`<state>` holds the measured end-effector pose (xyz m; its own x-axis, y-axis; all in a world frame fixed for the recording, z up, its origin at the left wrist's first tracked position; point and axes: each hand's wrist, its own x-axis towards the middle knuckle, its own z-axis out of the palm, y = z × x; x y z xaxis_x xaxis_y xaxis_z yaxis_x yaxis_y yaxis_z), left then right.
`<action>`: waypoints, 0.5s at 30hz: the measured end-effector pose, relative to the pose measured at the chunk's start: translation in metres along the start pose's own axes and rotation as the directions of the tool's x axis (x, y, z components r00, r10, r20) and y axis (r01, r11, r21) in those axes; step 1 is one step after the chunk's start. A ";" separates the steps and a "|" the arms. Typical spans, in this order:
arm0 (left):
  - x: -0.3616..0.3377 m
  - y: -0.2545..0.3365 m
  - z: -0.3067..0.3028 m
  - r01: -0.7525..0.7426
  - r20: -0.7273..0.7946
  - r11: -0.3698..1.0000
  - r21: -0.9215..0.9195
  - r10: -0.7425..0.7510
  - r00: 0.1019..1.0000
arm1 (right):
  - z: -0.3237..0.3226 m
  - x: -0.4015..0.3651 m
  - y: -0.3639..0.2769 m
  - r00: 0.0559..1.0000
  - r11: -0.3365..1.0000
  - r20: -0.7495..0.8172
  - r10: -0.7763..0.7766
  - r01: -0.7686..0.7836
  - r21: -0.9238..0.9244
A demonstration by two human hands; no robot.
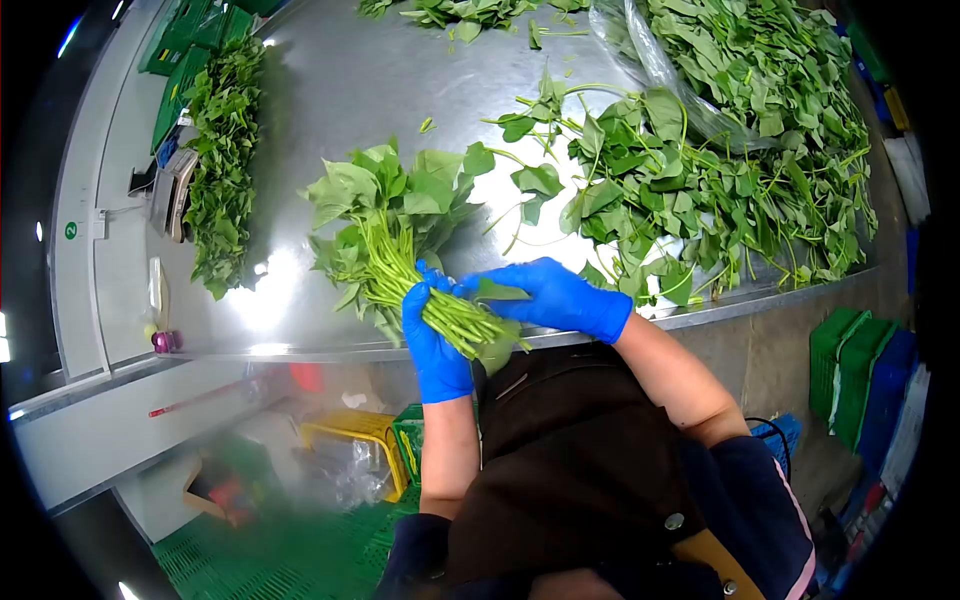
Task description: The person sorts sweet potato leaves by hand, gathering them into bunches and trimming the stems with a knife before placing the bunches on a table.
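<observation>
A bunch of leafy green stems [400,255] is gripped by my left hand [435,345], which wears a blue glove and wraps round the lower stems. The leaves point away from me over the metal table, and the cut stem ends point toward my apron. My right hand [545,295], also gloved in blue, is at the right side of the bunch with its fingers closed by the stems. A single green leaf [500,291] shows at its fingertips. Part of the right fingers is hidden behind the bunch.
A large heap of loose leafy stems [690,190] covers the table's right side, with a clear plastic bag [670,75] across it. A row of leafy bunches [225,160] lines the left edge. Below the metal table [330,90] stand a yellow crate [350,425] and green crates [840,365].
</observation>
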<state>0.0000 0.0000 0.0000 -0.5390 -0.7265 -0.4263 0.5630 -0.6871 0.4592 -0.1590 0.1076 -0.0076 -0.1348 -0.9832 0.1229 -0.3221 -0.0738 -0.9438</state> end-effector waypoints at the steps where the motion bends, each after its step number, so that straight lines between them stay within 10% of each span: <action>1: 0.001 0.002 -0.005 0.006 0.040 0.999 -0.032 -0.005 0.999 | -0.010 -0.003 -0.003 0.997 0.997 -0.014 0.072 -0.072 0.015; 3: 0.003 0.007 -0.004 -0.024 0.041 0.998 -0.063 0.027 0.999 | -0.025 -0.010 0.028 0.960 0.987 -0.229 0.163 -0.157 0.043; 5: 0.001 0.014 -0.002 -0.098 -0.049 0.994 -0.044 0.095 0.994 | -0.053 -0.008 0.029 0.889 0.901 -0.430 0.159 -0.308 -0.305; 7: 0.002 0.014 0.002 -0.135 -0.094 0.990 -0.040 0.131 0.987 | -0.060 -0.004 0.013 0.894 0.844 -0.278 0.351 -0.431 -0.319; 10: 0.000 0.009 0.010 -0.142 -0.120 0.989 -0.051 0.135 0.984 | -0.023 -0.005 -0.012 0.974 0.908 0.161 0.162 -0.211 0.363; 15: -0.002 0.022 0.005 -0.209 -0.088 0.978 0.000 0.208 0.974 | 0.010 0.001 -0.011 0.922 0.853 -0.160 0.353 -0.246 0.461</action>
<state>0.0102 -0.0138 0.0151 -0.3527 -0.8513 -0.3884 0.6633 -0.5202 0.5380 -0.1461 0.1056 -0.0004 -0.3882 -0.9057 -0.1705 0.1900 0.1024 -0.9764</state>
